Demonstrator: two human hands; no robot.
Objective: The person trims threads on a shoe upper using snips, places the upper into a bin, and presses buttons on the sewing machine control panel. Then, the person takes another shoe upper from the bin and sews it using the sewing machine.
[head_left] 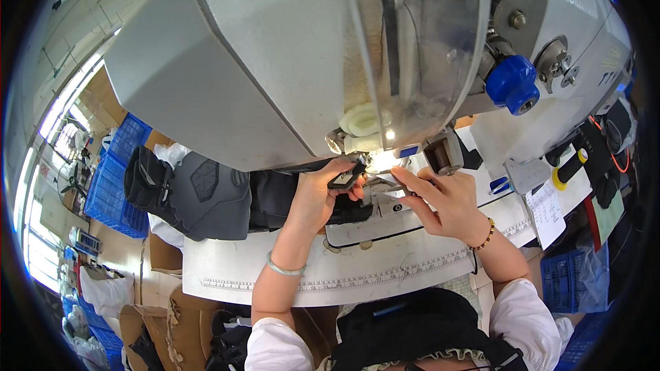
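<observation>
Beneath the head of a large grey sewing machine [254, 48], both of my hands work by the brightly lit needle area [382, 162]. My left hand [317, 196] is closed on a small black piece [346, 177] with a pale outline on its face, held left of the light. From the other side, my right hand [445, 205] reaches in with thumb and forefinger drawn together. A small dark thing seems to be between those fingers, too little shown to name. Dark grey padded fabric pieces [214, 196] lie on the table, left of my left hand.
The white table [234, 261] has a printed ruler strip along its curved front edge. A blue knob [512, 85] juts from the machine at the right. A black spool with yellow ends [570, 168] and a written paper [545, 213] lie on the right. Blue crates [113, 192] stand left.
</observation>
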